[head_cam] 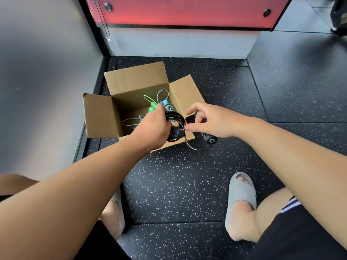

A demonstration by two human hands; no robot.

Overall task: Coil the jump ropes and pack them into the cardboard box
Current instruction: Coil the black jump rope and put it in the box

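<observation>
An open cardboard box (101,117) stands on the speckled black floor with its flaps spread. Inside lie a green jump rope (152,107) and a light blue jump rope (165,102), loosely coiled. My left hand (154,128) is closed around the coils and one handle of a black jump rope (174,119), held over the box's near right corner. My right hand (210,121) holds the rope's other black handle (210,138), thumb and fingers pinching near the cord. A loose loop of black cord hangs down between the two hands.
A grey wall runs along the left, close to the box. A white plinth under a red panel (187,10) stands behind it. My feet in grey slides (241,192) rest on the floor near the bottom. A dark object sits at the far top right.
</observation>
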